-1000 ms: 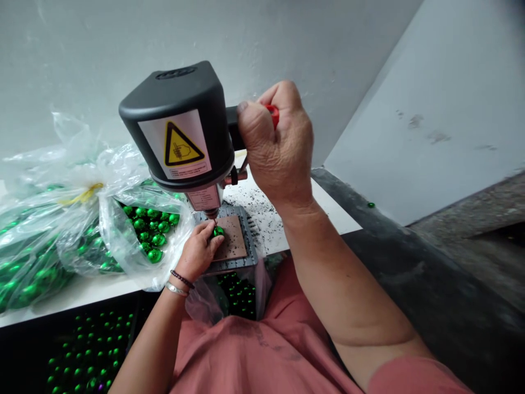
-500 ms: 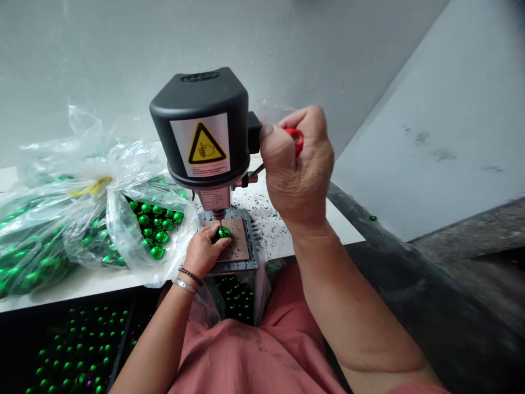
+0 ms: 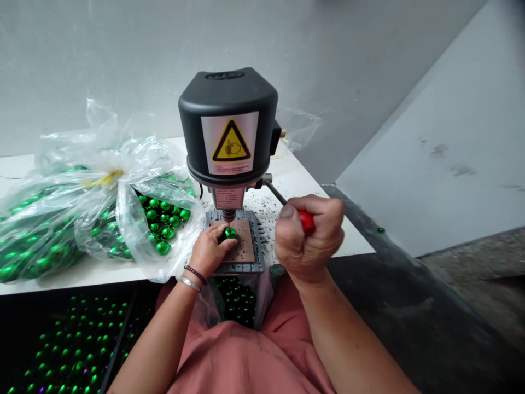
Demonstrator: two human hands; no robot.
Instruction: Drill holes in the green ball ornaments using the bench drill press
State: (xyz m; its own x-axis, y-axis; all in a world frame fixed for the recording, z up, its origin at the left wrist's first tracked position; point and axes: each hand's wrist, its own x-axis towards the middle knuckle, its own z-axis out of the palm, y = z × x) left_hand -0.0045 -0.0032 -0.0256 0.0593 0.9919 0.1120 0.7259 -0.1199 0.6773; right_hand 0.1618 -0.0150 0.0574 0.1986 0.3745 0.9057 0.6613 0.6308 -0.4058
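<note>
A small black bench drill press [image 3: 227, 131] stands on the white table, a yellow warning sign on its front. Under its chuck, a shiny green ball [image 3: 230, 233] rests on a brown board [image 3: 241, 249] over the grey base. My left hand [image 3: 209, 249] pinches that ball between thumb and fingers, with the thin drill bit [image 3: 229, 221] coming down at its top. My right hand [image 3: 309, 238] is wrapped round the red knob [image 3: 306, 222] of the feed lever [image 3: 276, 192], to the right of the machine and lower than its motor housing.
Clear plastic bags [image 3: 118, 202] of green balls lie on the left of the white table [image 3: 98, 282]. Dark shavings are scattered round the drill base. More green balls fill a dark container [image 3: 77, 345] below left and a bag [image 3: 235, 301] at my lap. A wall stands behind.
My right hand has pulled the lever's red knob down from beside the motor housing. My left hand still holds the ball under the drill. The view has shifted slightly left.
</note>
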